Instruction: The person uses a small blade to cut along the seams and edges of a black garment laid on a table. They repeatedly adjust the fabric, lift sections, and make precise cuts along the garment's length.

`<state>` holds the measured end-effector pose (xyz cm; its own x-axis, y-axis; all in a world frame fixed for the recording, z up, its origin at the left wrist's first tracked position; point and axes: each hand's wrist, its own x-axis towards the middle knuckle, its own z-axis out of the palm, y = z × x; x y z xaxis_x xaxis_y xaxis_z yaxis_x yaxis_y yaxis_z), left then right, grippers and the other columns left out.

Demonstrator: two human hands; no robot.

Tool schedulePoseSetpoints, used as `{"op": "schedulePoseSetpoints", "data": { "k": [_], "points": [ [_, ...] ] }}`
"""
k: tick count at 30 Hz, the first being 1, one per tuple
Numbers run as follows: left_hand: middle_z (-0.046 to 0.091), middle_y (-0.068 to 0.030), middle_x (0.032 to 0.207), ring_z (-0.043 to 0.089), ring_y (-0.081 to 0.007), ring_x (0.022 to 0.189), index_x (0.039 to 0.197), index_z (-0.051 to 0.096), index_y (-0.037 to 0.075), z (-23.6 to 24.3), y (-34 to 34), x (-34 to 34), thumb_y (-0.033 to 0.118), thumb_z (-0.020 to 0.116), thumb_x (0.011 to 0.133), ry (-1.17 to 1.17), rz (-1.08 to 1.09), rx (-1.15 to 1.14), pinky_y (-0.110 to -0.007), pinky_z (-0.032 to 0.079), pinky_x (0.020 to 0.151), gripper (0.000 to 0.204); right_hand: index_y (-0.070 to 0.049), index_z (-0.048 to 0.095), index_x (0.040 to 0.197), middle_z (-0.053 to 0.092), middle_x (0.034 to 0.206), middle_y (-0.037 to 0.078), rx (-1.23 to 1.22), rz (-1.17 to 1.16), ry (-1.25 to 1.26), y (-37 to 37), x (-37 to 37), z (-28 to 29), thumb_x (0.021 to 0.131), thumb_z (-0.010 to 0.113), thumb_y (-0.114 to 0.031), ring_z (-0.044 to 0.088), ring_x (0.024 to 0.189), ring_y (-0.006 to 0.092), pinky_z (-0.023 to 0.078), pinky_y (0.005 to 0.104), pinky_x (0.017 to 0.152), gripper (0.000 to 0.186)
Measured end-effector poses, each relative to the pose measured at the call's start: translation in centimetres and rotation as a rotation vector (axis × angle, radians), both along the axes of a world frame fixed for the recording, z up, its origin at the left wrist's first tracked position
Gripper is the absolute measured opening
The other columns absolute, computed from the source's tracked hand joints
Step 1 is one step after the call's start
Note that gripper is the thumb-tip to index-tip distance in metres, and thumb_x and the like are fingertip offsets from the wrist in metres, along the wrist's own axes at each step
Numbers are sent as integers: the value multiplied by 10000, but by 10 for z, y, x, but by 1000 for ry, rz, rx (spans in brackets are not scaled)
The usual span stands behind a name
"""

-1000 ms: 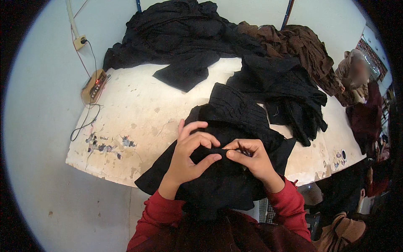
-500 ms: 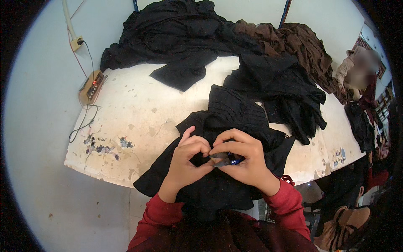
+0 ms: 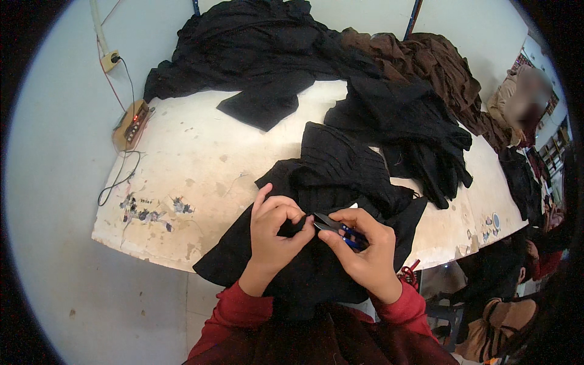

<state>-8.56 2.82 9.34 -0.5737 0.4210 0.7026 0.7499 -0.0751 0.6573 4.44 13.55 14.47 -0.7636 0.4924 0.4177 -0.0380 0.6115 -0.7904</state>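
Observation:
Thread snips (image 3: 351, 236) with blue handles and dark blades sit in my right hand (image 3: 369, 252), which is closed round them. Their blade tips point left and meet the fingertips of my left hand (image 3: 275, 234). That hand pinches thumb against forefinger, the other fingers raised. Whatever lies in the pinch is too small to make out. Under both hands a black garment (image 3: 344, 164) with pleated rows spreads over the table's near edge and down toward my lap.
The worn white table (image 3: 188, 140) holds a big black cloth heap (image 3: 249, 42), brown cloth (image 3: 438, 67) and more black cloth (image 3: 395, 115). At left is a corded box (image 3: 131, 125) with a red light. A person (image 3: 517, 100) is at far right.
My right hand has moved slightly right and down, away from the left fingertips, so the snips show more fully. My left hand keeps its pinch nearly in place.

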Motion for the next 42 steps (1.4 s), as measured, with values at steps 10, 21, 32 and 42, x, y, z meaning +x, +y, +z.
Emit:
{"op": "schedulePoseSetpoints", "data": {
  "k": [10, 21, 32, 42],
  "points": [
    [585, 17, 717, 602, -155, 772, 695, 524, 119, -3, -4, 2, 62, 770, 658, 67, 57, -3, -495, 320, 1059, 254, 10, 672, 917, 670, 764, 59, 117, 9, -61, -2, -6, 1, 761, 788, -95, 625, 705, 83, 479, 217, 653, 220],
    [564, -74, 896, 565, -219, 845, 841, 542, 74, -16, -17, 21, 54, 781, 735, -56, 277, 124, -362, 430, 813, 262, -35, 619, 925, 648, 902, 95, 95, -1, 49, 28, 2, -49, 655, 702, 30, 659, 809, 220, 513, 285, 685, 290],
    [489, -106, 995, 507, -210, 847, 983, 559, 22, -43, -46, 45, -9, 716, 775, -24, 359, 90, -311, 419, 758, 262, -7, 679, 1050, 645, 865, 89, 13, 95, 103, 10, 9, -22, 736, 780, -116, 608, 749, 150, 456, 250, 667, 347],
    [592, 23, 1012, 439, -241, 1068, 860, 733, 186, -18, -39, 12, 182, 809, 698, 392, 277, -132, -376, 359, 931, 179, -24, 692, 1026, 680, 820, 114, 65, 98, 87, 11, 6, -29, 739, 784, -118, 646, 684, 182, 498, 268, 639, 316]
  ]
}}
